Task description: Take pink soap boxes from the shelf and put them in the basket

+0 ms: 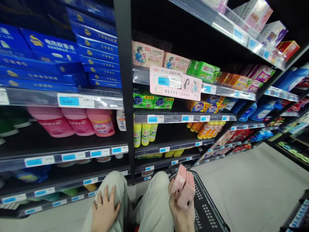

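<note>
My right hand point(181, 211) grips two pink soap packs point(183, 186), held upright just above a black plastic shopping basket point(209, 212) on the floor at my right. My left hand point(104, 211) lies flat with fingers spread on my left knee, a ring on one finger. I am crouched in light trousers in front of dark store shelves. More pink soap packs point(147, 54) of the same kind stand on the shelf above a pink price sign point(175, 82).
Blue boxes point(51, 48) fill the upper left shelf, pink bottles point(79, 120) sit below them. Yellow bottles point(145, 133), green packs point(152, 101) and orange bottles point(209, 129) line the middle shelves. Grey floor point(253, 183) opens to the right along the aisle.
</note>
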Demonstrator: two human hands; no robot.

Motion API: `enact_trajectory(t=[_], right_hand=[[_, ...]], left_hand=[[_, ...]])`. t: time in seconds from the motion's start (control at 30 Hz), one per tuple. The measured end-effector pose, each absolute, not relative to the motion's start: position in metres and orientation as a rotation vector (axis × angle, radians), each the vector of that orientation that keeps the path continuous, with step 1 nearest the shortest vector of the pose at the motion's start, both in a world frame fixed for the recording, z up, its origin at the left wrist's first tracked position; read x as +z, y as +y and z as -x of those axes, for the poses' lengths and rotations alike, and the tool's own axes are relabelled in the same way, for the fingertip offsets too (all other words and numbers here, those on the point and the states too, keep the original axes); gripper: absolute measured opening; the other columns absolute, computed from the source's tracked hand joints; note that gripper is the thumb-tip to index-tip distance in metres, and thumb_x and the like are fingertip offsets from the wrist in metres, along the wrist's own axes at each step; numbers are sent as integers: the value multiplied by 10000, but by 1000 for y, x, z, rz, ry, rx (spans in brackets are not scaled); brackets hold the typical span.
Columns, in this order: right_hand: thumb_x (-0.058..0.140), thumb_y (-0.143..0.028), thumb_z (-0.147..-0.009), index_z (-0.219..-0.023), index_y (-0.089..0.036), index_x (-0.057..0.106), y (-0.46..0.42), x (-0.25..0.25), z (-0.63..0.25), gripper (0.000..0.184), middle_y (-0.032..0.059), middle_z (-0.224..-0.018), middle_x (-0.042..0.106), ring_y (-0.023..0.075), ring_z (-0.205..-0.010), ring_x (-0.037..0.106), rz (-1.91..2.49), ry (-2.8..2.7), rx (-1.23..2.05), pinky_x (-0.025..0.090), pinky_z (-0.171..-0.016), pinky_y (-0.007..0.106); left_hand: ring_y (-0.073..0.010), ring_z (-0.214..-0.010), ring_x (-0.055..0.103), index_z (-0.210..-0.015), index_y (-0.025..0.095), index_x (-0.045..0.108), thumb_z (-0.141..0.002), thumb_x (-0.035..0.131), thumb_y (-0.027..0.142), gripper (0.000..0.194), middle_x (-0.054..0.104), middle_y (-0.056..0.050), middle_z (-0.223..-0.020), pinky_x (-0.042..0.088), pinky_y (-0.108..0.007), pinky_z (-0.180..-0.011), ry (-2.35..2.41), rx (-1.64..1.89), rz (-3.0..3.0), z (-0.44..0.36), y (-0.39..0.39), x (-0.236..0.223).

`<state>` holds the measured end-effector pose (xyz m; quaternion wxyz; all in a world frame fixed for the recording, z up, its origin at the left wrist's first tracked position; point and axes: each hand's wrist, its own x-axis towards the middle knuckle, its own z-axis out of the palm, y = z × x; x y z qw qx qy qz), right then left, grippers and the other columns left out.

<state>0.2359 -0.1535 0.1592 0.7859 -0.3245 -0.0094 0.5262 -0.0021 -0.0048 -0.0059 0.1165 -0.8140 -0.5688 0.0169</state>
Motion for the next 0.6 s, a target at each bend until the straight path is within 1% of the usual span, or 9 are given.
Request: enact_trajectory(t=[0.07, 0.13, 0.23, 0.27, 0.37, 0.5, 0.57, 0.6], right_hand=[[805, -630, -571, -975, -351, 688, -154, 152, -243, 505, -38, -1115, 685, 121, -1169, 597, 681, 31, 1088, 545, -877, 268], [801, -637, -588, -988, -364, 698, -156, 149, -249, 495, -42, -1082, 701, 114, -1182, 592, 675, 54, 1064, 536, -895, 249], [765, -676, -613, -951, -377, 707, -158, 151, -252, 456, -49, -1062, 710, 137, -1166, 607, 714, 26, 1044, 545, -907, 281], [754, -689, -616, -935, -369, 710, -159, 152, -253, 454, -50, -1064, 711, 145, -1152, 616, 727, 20, 1044, 549, -903, 291], [720, -696, -653, -902, -347, 718, -158, 156, -253, 429, -46, -1062, 715, 145, -1132, 628, 734, 51, 1060, 555, -869, 276], [711, -673, -688, -876, -374, 720, -159, 156, -255, 353, -62, -1016, 724, 118, -1098, 643, 701, 97, 1043, 551, -821, 237], [707, -689, -683, -891, -389, 720, -162, 149, -261, 365, -68, -1028, 725, 121, -1120, 634, 734, 30, 1044, 541, -866, 252], [662, -734, -697, -907, -390, 719, -165, 144, -266, 407, -61, -1050, 722, 136, -1147, 622, 789, -44, 1045, 534, -908, 285]], left_hand=[[-461, -1389, 294, -1463, 129, 405, -906, 506, 327, 600, 301, -236, -1546, 297, -538, -1076, -1671, 40, 2389, 2, -4, -5], [-466, -1387, 292, -1463, 123, 406, -903, 501, 325, 603, 304, -238, -1543, 298, -547, -1074, -1674, 27, 2400, 2, -4, -6], [-466, -1385, 290, -1462, 118, 409, -905, 492, 321, 598, 302, -239, -1542, 294, -555, -1076, -1676, 5, 2412, 1, -4, -6], [-465, -1386, 289, -1462, 117, 408, -906, 490, 318, 597, 300, -239, -1542, 292, -555, -1078, -1678, 1, 2412, 1, -4, -6], [-459, -1390, 285, -1459, 120, 414, -908, 497, 315, 590, 311, -234, -1538, 294, -549, -1079, -1691, 17, 2411, 0, -5, -4], [-458, -1397, 276, -1465, 125, 400, -914, 502, 315, 592, 308, -232, -1541, 290, -543, -1082, -1691, 38, 2395, 0, -6, -3], [-460, -1394, 279, -1466, 124, 398, -917, 499, 312, 589, 298, -238, -1543, 284, -547, -1084, -1680, 36, 2394, 1, -6, -5], [-462, -1391, 283, -1463, 122, 403, -918, 496, 312, 585, 297, -241, -1542, 284, -550, -1083, -1679, 32, 2394, 2, -6, -6]])
